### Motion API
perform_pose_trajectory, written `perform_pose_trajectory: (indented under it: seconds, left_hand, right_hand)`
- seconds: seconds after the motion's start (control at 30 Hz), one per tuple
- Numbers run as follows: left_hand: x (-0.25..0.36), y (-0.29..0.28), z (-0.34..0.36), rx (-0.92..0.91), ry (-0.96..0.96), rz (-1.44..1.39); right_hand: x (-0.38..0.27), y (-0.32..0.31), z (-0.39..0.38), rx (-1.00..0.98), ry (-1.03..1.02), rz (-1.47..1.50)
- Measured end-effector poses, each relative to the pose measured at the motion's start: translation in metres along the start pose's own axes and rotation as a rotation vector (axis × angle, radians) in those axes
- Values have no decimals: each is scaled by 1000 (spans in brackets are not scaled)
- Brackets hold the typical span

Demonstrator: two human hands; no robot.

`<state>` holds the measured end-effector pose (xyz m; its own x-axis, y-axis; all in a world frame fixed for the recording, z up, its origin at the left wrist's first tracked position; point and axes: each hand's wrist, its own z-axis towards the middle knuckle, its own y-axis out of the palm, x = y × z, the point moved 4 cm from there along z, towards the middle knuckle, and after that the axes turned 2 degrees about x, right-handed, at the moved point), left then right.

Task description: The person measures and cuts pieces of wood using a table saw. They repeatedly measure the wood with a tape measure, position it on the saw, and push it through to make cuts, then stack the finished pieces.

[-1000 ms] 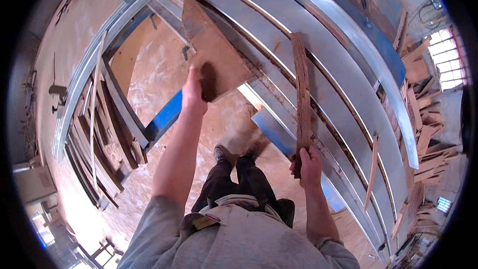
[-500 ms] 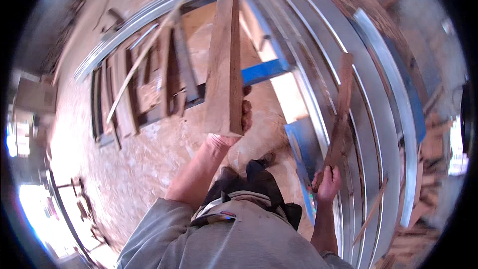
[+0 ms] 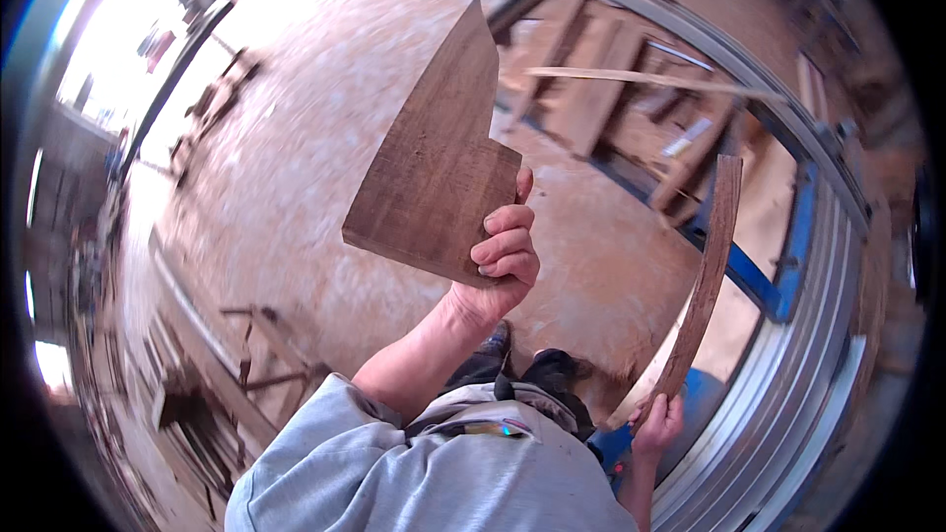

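A dark brown wooden board [image 3: 424, 177], pointed at the top with a notch on its right side, is held up in front of me by my left hand [image 3: 505, 254], whose fingers wrap round its lower right edge. A long narrow wooden strip [image 3: 709, 261] stands out from my right hand [image 3: 658, 419], which is closed round its lower end at the lower right. The strip passes in front of a machine table [image 3: 783, 414] with long metal rails and a blue frame [image 3: 749, 281].
Loose planks and offcuts [image 3: 601, 89] lie on the machine's far section at upper right. A stand holding timber [image 3: 197, 394] is at lower left. More low racks [image 3: 202, 113] stand near a bright doorway at upper left. The dusty floor [image 3: 286, 187] lies beneath me.
My view has swung left, shifting the machine rightward. My left hand has lifted the board and turned its broad face upward into view. My right hand still grips the strip.
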<state>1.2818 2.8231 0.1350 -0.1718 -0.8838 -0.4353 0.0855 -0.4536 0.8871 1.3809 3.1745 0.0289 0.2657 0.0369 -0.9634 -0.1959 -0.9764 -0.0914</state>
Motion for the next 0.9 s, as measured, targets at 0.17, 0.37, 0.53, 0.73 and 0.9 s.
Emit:
perform_pose_trajectory:
  seconds: [0.17, 0.37, 0.53, 0.73, 0.9]
  left_hand:
    - [84, 38, -105, -72, 285, -61]
    - [117, 25, -185, -93, 488, -130]
    - [116, 10, -229, -126, 584, -167]
    - [112, -4, -255, 41, 692, -38]
    - [140, -16, -273, 487, 801, 90]
  right_hand:
    - [-3, 83, -27, -314, 3, -244]
    - [-3, 146, -26, -532, 92, -478]
    - [1, 187, -10, -766, 34, -557]
    - [18, 218, 11, -895, 40, -537]
    - [41, 233, 17, -896, 337, -536]
